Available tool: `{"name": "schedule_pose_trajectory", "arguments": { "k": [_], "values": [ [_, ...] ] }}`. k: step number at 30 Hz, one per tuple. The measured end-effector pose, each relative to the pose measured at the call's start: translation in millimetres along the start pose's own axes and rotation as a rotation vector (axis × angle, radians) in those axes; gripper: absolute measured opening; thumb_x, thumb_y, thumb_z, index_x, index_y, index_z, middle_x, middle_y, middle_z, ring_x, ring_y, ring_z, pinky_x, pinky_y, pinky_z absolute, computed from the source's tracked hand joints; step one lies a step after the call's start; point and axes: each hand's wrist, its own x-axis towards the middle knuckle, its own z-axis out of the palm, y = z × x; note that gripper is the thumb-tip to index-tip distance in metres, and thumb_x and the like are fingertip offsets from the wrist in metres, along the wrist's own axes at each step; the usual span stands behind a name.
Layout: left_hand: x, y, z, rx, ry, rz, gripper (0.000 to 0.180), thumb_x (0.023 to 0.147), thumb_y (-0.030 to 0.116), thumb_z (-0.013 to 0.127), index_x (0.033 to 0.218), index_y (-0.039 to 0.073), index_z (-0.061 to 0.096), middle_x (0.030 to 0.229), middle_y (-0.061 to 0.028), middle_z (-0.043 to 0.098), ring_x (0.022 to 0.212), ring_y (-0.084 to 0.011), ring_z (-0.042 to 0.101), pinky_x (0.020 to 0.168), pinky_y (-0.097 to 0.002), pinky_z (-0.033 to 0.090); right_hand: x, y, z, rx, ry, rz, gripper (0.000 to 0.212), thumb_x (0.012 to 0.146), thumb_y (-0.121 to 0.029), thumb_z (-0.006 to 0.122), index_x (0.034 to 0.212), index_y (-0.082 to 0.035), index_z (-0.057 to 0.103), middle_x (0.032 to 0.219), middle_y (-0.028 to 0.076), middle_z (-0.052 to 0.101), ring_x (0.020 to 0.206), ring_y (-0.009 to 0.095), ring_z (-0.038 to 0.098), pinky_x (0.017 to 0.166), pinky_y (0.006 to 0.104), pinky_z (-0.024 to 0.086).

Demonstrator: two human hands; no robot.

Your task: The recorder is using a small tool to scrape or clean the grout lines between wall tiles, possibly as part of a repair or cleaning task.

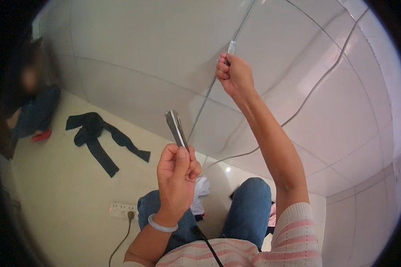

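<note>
My right hand (235, 75) reaches up to a light tiled wall (165, 40), its fingers wrapped round a small tool with a short silver flat blade (231, 46). The blade lies over a dark joint line between two tiles; whether it touches is hard to tell. Lower and further left, my left hand (177, 175) pinches a slim metal tool with a rounded upper end (175, 127). This one points upward, silver along one edge and dark along its side; its exact kind does not show. A pale bangle (162, 224) circles my left wrist.
A grey cable (307, 91) hangs across the wall. Dark cloth (93, 135) lies on the floor at left. Beside my knee is a white power strip (121, 209) with a plug in it. White cloth (200, 196) lies between my legs. Another person (35, 107) sits far left.
</note>
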Motion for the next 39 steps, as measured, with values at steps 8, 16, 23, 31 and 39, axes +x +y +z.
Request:
{"name": "schedule_pose_trajectory", "arguments": {
  "k": [8,16,23,31,39],
  "values": [
    [-1,4,2,-0.023,0.026,0.013,0.01,0.094,0.013,0.048,0.088,0.006,0.045,0.081,-0.0026,0.048,0.058,-0.0051,0.033,0.053,-0.02,0.031,-16,45,-25,-0.008,0.042,0.019,0.01,0.087,-0.006,0.042,0.081,0.001,0.043,0.067,0.007,0.042,0.049,0.012,0.037,0.039,0.0246,0.025],
    [-1,4,0,-0.01,0.03,0.032,0.008,0.094,0.012,0.046,0.088,0.007,0.043,0.08,-0.0034,0.046,0.058,-0.0061,0.03,0.051,-0.0197,0.029,-27,73,-39,0.011,0.112,0.068,0.013,0.089,-0.01,0.043,0.083,0.001,0.045,0.068,0.007,0.044,0.049,0.012,0.039,0.038,0.0243,0.026],
    [-3,6,3,0.014,0.041,0.051,0.007,0.094,0.012,0.046,0.089,0.007,0.044,0.082,-0.0042,0.047,0.058,-0.0058,0.03,0.051,-0.0193,0.028,-34,100,-52,0.047,0.154,0.115,0.013,0.09,-0.012,0.044,0.083,-0.001,0.046,0.068,0.006,0.045,0.047,0.011,0.039,0.037,0.0237,0.025],
    [4,8,15,0.04,0.056,0.069,0.009,0.095,0.014,0.044,0.089,0.007,0.043,0.083,-0.0044,0.045,0.058,-0.0059,0.029,0.05,-0.0192,0.027,-36,120,-65,0.043,0.195,0.132,0.013,0.09,-0.013,0.044,0.082,-0.002,0.046,0.066,0.005,0.045,0.047,0.012,0.04,0.037,0.0236,0.025],
    [41,18,64,0.047,0.085,0.065,0.01,0.095,0.014,0.044,0.091,0.006,0.044,0.083,-0.0053,0.044,0.058,-0.0059,0.029,0.05,-0.0188,0.027,-12,109,-69,0.071,0.242,0.197,0.015,0.091,-0.014,0.043,0.082,-0.002,0.046,0.066,0.006,0.045,0.048,0.012,0.041,0.037,0.0234,0.027]
  ]
}}
